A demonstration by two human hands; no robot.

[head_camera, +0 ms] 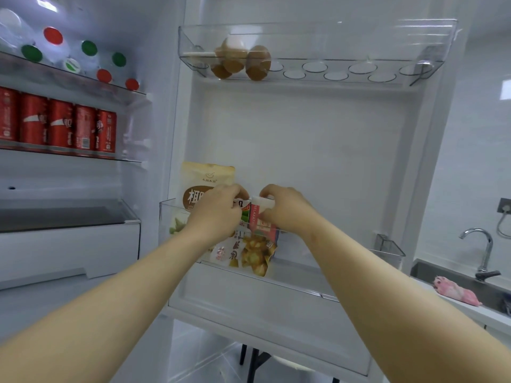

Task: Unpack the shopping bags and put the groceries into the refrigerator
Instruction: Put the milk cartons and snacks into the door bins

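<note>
Snack packet (257, 251), light, soft, likely slippery: left hand (218, 212) and right hand (284, 211) pinch its top edge, toward door shelf's (387, 251) left end.

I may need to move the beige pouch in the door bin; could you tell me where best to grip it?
Probably pinch the beige pouch by its top edge, from above: it stands upright, its top above the rim of the door bin, its lower part behind the bin wall and the left hand.

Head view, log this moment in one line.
left hand: grips snack packet | right hand: grips red-striped pack | place: door bin
</note>
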